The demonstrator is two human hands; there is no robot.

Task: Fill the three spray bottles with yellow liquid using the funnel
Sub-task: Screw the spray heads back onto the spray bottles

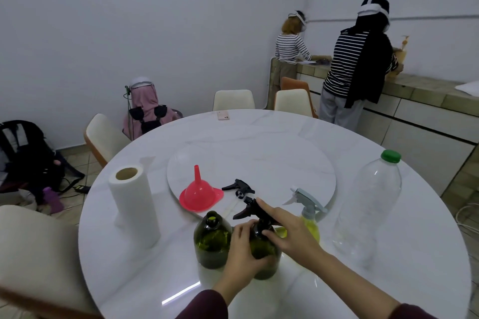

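Two dark green bottles stand near the table's front. The left green bottle [212, 241] has an open neck. My left hand [245, 254] grips the body of the middle green bottle [264, 254]. My right hand [287, 230] holds the black spray head [250, 208] at that bottle's neck. Behind my right hand stands a clear bottle of yellow liquid [311, 228] with a grey sprayer fitted. A pink funnel [199, 195] rests upside down on the turntable, and a loose black spray head [239, 186] lies beside it.
A paper towel roll [133, 204] stands at the left. A large clear plastic bottle [370, 207] with a green cap stands at the right and looks empty. A phone [223, 115] lies at the far edge. Chairs ring the round white table [285, 292]; three people are behind.
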